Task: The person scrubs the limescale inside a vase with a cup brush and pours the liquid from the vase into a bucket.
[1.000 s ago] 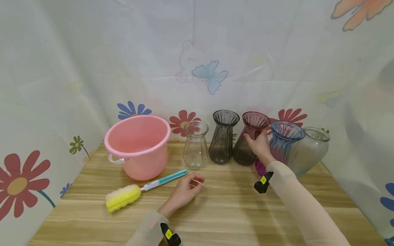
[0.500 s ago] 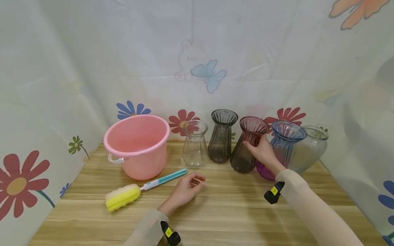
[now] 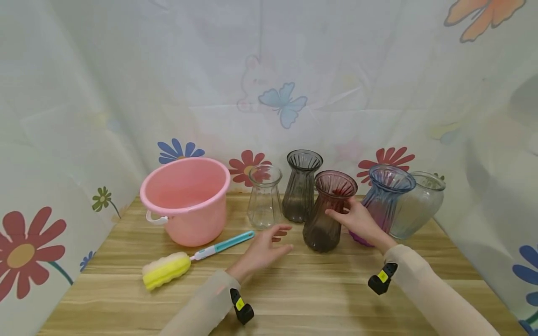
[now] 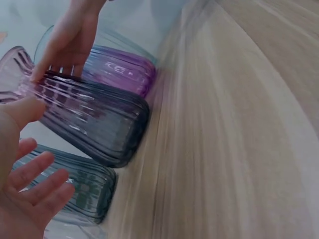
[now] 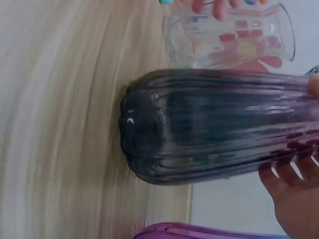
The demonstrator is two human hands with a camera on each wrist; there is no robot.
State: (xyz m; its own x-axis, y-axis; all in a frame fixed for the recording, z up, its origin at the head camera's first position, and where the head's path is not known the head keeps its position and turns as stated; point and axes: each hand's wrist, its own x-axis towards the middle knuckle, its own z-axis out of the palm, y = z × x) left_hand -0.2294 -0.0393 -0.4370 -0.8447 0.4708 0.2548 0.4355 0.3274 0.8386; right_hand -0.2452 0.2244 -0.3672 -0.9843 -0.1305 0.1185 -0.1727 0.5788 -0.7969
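Observation:
A ribbed glass vase, reddish at its flared mouth and smoky grey below, leans slightly in the head view. My right hand grips it at the neck from the right side, thumb in front; the right wrist view shows fingers against the glass. Whether its base touches the table, I cannot tell. My left hand is left of this vase, apart from it, fingers spread and thumb out, as the left wrist view also shows. Behind stands a grey vase; a clear vase is beyond my left hand.
Right of the held vase stand a blue-and-purple vase, partly behind my right hand, and a clear rounded vase. On the left are a pink bucket and a yellow sponge brush with a teal handle. A patterned curtain backs the wooden table.
My right hand has brought the reddish-grey vase forward and left, away from the grey vase's row. My left hand has moved slightly right and spread its fingers.

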